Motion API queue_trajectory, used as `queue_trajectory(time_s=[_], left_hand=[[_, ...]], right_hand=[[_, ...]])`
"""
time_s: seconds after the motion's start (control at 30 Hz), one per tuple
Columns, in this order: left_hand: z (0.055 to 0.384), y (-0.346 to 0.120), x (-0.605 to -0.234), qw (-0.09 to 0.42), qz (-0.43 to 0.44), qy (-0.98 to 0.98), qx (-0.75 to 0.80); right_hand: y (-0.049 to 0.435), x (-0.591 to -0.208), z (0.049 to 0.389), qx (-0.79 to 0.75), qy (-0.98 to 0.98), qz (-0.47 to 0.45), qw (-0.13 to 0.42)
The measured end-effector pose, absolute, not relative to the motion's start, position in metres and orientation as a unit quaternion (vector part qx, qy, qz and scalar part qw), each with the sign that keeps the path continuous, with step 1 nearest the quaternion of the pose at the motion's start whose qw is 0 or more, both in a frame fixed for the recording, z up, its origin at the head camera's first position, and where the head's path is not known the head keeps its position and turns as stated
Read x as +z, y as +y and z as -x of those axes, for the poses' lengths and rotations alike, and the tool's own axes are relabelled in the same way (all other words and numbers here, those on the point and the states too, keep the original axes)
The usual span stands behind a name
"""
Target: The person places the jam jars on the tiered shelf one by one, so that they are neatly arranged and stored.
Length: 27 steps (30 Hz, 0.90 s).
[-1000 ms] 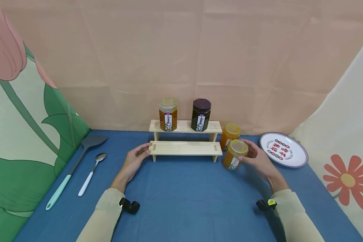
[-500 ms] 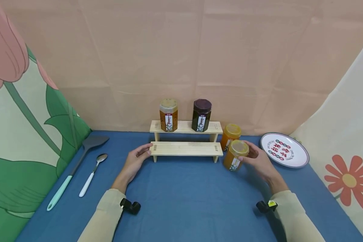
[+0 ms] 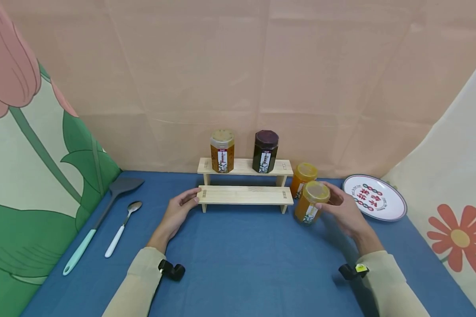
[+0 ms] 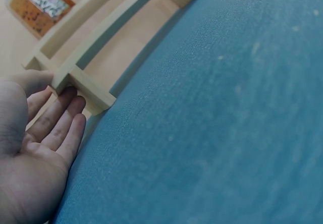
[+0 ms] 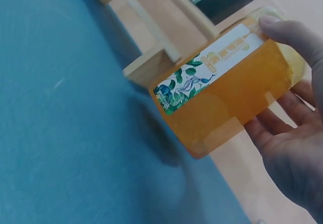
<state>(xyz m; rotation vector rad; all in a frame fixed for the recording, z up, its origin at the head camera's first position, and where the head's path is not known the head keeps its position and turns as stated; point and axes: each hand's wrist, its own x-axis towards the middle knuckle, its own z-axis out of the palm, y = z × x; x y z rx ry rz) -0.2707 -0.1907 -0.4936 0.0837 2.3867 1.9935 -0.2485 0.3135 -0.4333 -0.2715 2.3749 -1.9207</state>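
My right hand [image 3: 347, 215] grips a jar of amber honey [image 5: 237, 103] with a yellow lid, thumb on the label side and fingers behind. The jar is slightly tilted, and its base looks just off the cloth in the right wrist view. My left hand [image 3: 176, 215] pinches the left end of the lower board of a two-step wooden rack [image 3: 242, 195], thumb above and fingers beneath. On the upper board stand a honey jar with dark specks [image 3: 222, 152] and a dark jar with a purple lid [image 3: 265, 152]. Another yellow-lidded honey jar [image 3: 306, 171] stands right of the rack, partly hidden.
A round white plate [image 3: 374, 198] with red print lies at the right. To the left lie a grey spatula [image 3: 120, 185] with a mint handle and a spoon [image 3: 119, 233] with a white handle. Blue cloth [image 3: 254, 264] covers the table; a beige backdrop [image 3: 182, 88] hangs behind.
My right hand has tipped the honey jar a little and shifted it slightly. My left hand keeps its place on the rack. The whole view has drifted slightly.
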Motion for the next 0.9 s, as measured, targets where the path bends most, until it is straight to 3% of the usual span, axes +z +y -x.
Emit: queue_trajectory(time_s=[0.9], left_hand=[[0.27,-0.189,-0.492,0.018,-0.027,0.767,0.641]], right_hand=[[0.272,-0.384,0.259,-0.62,0.768,0.156,0.017]])
